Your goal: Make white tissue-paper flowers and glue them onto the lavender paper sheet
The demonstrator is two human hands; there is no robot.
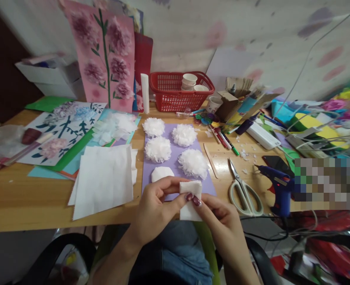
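Between both hands I hold a narrow strip of folded white tissue paper point(190, 211) upright over the table's front edge. My left hand point(159, 202) pinches its left side, thumb in front and fingers behind. From the right, my right hand point(219, 215) grips it the same way, the two thumbs meeting at its middle. Just beyond lies a purple sheet point(170, 136) bearing several fluffy white paper flowers point(157, 149). A flat, white, cut paper piece point(162, 173) rests on the sheet near my left fingers. To the left is a stack of white tissue sheets point(105, 176).
Scissors point(244, 194) and a blue glue gun point(277, 184) lie at right, with a wooden stick point(210, 160) nearer the sheet. A red basket point(179, 97) holding paper cups stands at the back. Flower artwork point(65, 126) covers the left; markers point(224, 138) and cables crowd the right.
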